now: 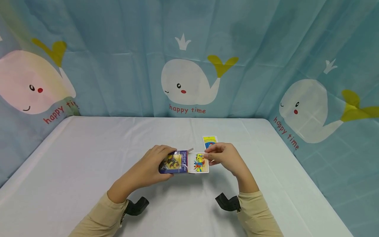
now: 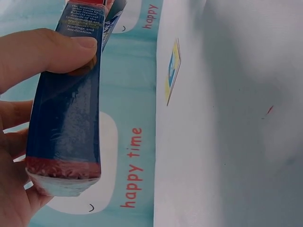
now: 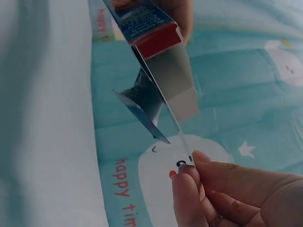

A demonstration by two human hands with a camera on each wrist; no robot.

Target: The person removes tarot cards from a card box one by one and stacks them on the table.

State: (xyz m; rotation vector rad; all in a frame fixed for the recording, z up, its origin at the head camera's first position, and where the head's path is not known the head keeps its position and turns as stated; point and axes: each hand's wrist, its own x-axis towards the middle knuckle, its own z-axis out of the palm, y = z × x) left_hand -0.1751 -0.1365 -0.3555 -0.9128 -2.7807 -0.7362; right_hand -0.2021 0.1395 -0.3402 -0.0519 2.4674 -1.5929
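1. Protruding from the Universal Waite card box (image 1: pixel 174 162), a picture card (image 1: pixel 197 167) is pinched between the right hand's (image 1: pixel 227 158) thumb and fingers; its inner end is hidden.
2. The box is gripped by the left hand (image 1: pixel 148 166) above the white tablecloth (image 1: pixel 103 148), one end being partly covered.
3. Crinkled clear film (image 2: pixel 64 185) is seen at that end, a bent pale flap (image 3: pixel 184 101) at the other.
4. A yellow-and-blue card (image 1: pixel 210 140) on the cloth is partly blocked by the right hand.
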